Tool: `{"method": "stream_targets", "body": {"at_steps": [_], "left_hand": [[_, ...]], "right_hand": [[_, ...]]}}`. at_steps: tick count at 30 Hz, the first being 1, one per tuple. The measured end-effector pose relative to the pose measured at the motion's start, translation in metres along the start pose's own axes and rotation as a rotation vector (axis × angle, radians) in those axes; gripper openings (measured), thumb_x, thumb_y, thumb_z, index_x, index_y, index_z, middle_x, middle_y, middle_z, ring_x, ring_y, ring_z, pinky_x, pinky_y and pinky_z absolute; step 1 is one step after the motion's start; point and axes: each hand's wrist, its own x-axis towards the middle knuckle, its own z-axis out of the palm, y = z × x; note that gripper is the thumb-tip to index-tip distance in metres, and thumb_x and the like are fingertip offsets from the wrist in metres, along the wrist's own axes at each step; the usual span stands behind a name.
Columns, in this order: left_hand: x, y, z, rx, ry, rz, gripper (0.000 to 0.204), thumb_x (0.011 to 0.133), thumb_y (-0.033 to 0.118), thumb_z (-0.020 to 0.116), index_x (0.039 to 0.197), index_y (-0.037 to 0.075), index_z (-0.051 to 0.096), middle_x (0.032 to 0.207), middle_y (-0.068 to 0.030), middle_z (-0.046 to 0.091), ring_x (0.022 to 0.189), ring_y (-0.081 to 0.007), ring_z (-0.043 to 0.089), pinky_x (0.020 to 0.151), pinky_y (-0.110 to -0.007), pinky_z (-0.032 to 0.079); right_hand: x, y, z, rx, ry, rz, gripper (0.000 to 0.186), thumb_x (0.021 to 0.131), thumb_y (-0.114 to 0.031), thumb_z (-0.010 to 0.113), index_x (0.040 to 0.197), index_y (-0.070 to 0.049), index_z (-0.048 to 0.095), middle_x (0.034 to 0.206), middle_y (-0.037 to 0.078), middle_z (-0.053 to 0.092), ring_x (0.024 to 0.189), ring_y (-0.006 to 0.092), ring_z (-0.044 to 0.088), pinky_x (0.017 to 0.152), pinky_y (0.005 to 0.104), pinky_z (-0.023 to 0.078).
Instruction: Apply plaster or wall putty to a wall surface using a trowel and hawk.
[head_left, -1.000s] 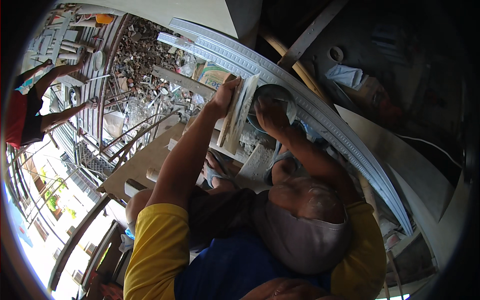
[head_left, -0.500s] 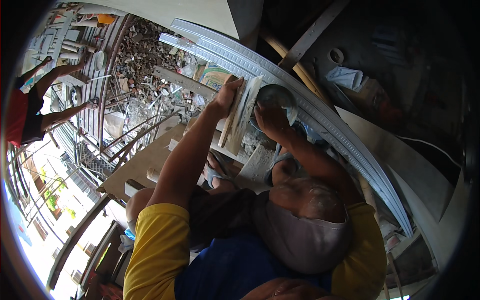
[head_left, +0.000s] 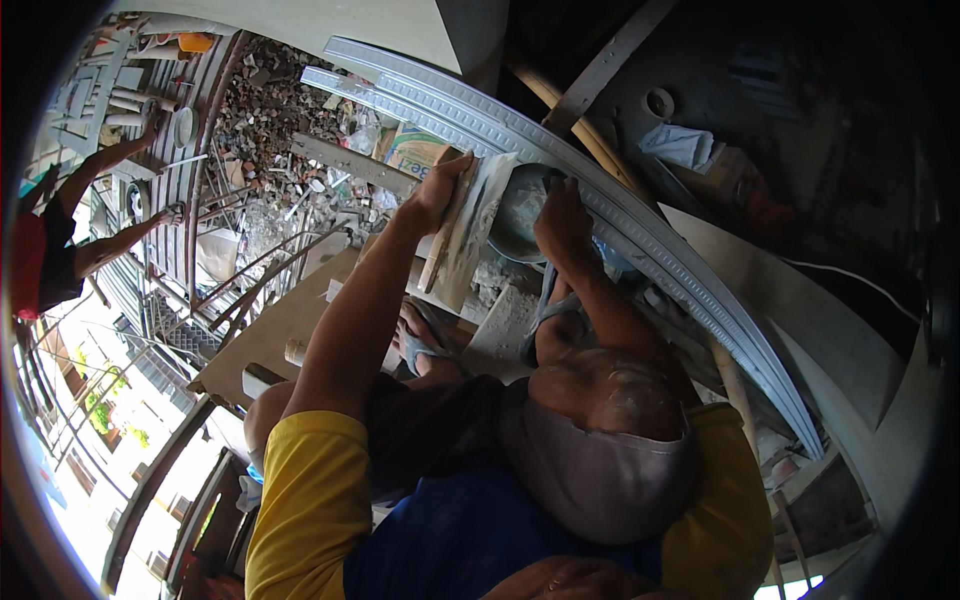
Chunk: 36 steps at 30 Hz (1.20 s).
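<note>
My left hand is closed around the wooden grip of a flat plasterer's hawk, held on edge with pale smears on its face. Just right of the hawk sits a round, dark basin with greyish residue inside. My right hand is closed at the basin's right side, over its rim. A dark piece shows by its fingers; whether that is a tool or the rim I cannot make out. Below the basin are my sandalled feet and my bent right knee, smeared with pale dust.
Long, perforated metal channels run past the basin's far side. Rubble and a wooden plank lie ahead to the left. Another person's legs are on slatted boards at far left. A roll of tape sits in the dark area at right.
My right hand has drawn back from inside the basin to its right side, uncovering more of the inside. The left hand and hawk have shifted slightly left in view.
</note>
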Motion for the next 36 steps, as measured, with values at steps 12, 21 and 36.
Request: {"method": "stream_targets", "body": {"at_steps": [12, 21, 36], "left_hand": [[-0.006, 0.005, 0.012, 0.060, 0.008, -0.003, 0.051, 0.100, 0.044, 0.040, 0.115, 0.000, 0.061, 0.100, -0.0139, 0.069, 0.083, -0.0220, 0.066, 0.082, -0.034, 0.052], [0.002, -0.001, 0.004, 0.011, -0.011, -0.004, 0.049, 0.098, 0.044, 0.042, 0.114, 0.002, 0.061, 0.097, -0.0114, 0.069, 0.082, -0.0218, 0.066, 0.078, -0.036, 0.054], [0.003, 0.021, 0.015, -0.122, -0.013, 0.051, 0.050, 0.104, 0.040, 0.031, 0.125, 0.002, 0.056, 0.108, -0.0142, 0.066, 0.094, -0.0258, 0.066, 0.089, -0.039, 0.054]], "right_hand": [[0.007, 0.011, 0.013, 0.045, 0.091, -0.020, 0.031, 0.077, -0.002, 0.055, 0.107, 0.001, 0.058, 0.104, 0.020, 0.056, 0.096, 0.0392, 0.057, 0.083, 0.0473, 0.046], [0.010, 0.010, 0.006, -0.022, 0.051, -0.139, 0.023, 0.078, -0.007, 0.060, 0.100, -0.003, 0.061, 0.098, 0.017, 0.059, 0.093, 0.0351, 0.063, 0.078, 0.0460, 0.053], [-0.021, -0.007, -0.076, 0.288, 0.268, -0.446, 0.048, 0.075, -0.001, 0.062, 0.122, -0.008, 0.064, 0.117, 0.013, 0.061, 0.107, 0.0329, 0.056, 0.096, 0.0483, 0.043]]}}
